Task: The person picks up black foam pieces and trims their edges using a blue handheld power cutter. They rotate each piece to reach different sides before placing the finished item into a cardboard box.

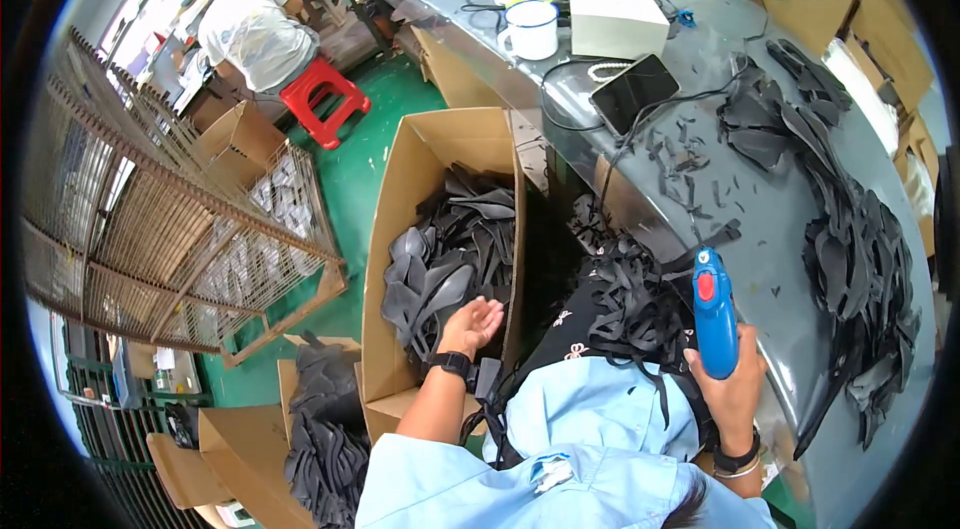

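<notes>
My left hand [473, 325] is above the right side of a tall cardboard box [383, 219], palm partly up and fingers apart, with nothing in it. Inside the box lie many black, leaf-shaped rubbery pieces [437, 286]. My right hand [728, 379] is wrapped round a blue handheld tool [714, 324] with a red button, held upright at the table's near edge. The tool's working end cannot be made out. Black strips and scraps [640, 299] are heaped on my lap between the two hands.
A grey table [780, 239] carries black pieces [848, 249], small offcuts [680, 164], a phone [635, 94], a white mug [531, 30], a white box [618, 24] and cables. Left are a wire cage [170, 229] and another box of black pieces [325, 449]. Behind, a person [258, 29] sits on a red stool [325, 101].
</notes>
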Available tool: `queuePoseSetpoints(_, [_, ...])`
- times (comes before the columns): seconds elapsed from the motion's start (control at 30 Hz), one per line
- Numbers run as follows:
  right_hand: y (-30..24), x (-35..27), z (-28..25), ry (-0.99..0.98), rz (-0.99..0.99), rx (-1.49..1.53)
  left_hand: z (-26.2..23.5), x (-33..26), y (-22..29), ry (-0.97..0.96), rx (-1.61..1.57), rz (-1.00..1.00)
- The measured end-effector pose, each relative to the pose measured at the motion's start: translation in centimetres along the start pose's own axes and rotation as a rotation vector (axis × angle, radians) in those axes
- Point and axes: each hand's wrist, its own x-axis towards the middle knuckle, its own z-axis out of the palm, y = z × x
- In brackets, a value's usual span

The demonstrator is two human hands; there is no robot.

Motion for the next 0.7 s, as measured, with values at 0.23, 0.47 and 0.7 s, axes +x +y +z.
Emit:
queuePoseSetpoints(0.23, [0.8, 0.0, -1.9, 0.057, 0.008, 0.054, 14.5, -10.3, -3.6, -0.608, 0.718, 0.316])
queuePoseSetpoints(0.47, [2.5, -0.3, -2.2, 0.142, -0.143, 0.119, 32.2, -18.0, -11.1, -1.014, 0.741, 0.428])
queuePoseSetpoints(0.7, [3.9, -1.7, -2.4, 0.179, -0.102, 0.201, 44.4, -13.0, -17.2, -0.572, 0.847, 0.757])
